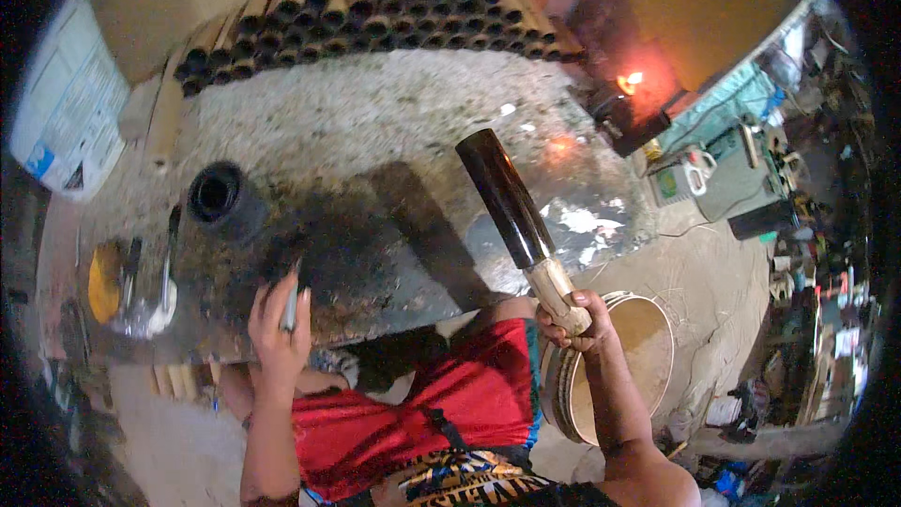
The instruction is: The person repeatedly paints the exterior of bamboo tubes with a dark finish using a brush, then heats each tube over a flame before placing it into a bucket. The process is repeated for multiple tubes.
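Observation:
My right hand [580, 321] is closed around the pale wooden handle [554, 287] of a glossy dark brown cylinder [507, 195], held tilted up over the table's right side. Between the fingers of my left hand [280, 319] is a small knife-like tool with a grey handle [289, 312] and a thin tip. That hand hovers at the table's near edge, on the left. Beyond it stands a black, open-topped pot [221, 195], its contents too dark to make out. The cylinder's shadow falls across the tabletop [319, 113], which is stained black near me.
Brown tubes [375, 14] with blackened ends are stacked along the back. A flame [629, 84] burns at the far right. A white jug [70, 122] stands far left, near a yellow round thing [105, 284] and a dark-handled brush-like tool [170, 244]. Beside my right forearm is a round drum [648, 357].

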A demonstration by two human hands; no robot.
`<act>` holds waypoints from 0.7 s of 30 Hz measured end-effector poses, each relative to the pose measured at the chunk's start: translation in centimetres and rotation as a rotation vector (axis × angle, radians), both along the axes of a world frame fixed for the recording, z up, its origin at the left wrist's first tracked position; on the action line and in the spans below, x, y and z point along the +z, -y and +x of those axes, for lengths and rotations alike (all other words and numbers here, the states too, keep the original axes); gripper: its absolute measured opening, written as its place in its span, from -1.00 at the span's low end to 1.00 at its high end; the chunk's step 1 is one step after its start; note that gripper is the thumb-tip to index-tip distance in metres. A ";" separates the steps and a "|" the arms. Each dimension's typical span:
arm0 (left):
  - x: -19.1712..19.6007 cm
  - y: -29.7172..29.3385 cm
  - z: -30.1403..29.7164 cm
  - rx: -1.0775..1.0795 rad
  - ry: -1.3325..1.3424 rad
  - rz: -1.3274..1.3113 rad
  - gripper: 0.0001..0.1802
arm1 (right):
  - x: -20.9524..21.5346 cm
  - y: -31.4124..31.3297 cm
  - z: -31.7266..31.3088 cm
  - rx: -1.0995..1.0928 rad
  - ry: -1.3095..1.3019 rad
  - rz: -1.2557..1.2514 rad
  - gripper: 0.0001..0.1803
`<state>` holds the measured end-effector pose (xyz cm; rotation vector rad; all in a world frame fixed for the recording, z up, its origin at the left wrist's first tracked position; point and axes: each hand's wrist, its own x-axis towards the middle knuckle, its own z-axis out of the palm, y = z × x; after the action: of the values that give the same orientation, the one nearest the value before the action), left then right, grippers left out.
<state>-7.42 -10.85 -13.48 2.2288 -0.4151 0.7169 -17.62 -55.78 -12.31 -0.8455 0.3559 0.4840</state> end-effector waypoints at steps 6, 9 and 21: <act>-2.5 -1.1 -0.7 0.003 0.095 0.109 -0.64 | 4.2 2.2 3.5 -0.250 0.183 -0.568 -0.33; -3.1 -1.1 -0.6 -0.023 0.123 0.112 -0.63 | 6.6 4.8 6.4 -0.390 0.369 -0.781 -0.45; -3.8 -0.9 -0.8 -0.023 0.101 0.052 -0.64 | 10.1 18.3 17.3 -0.665 0.261 -1.155 -0.63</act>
<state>-8.20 -9.92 -17.25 2.2386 -0.5141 0.8169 -0.35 -74.09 -2.22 -1.7837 0.6509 -0.5365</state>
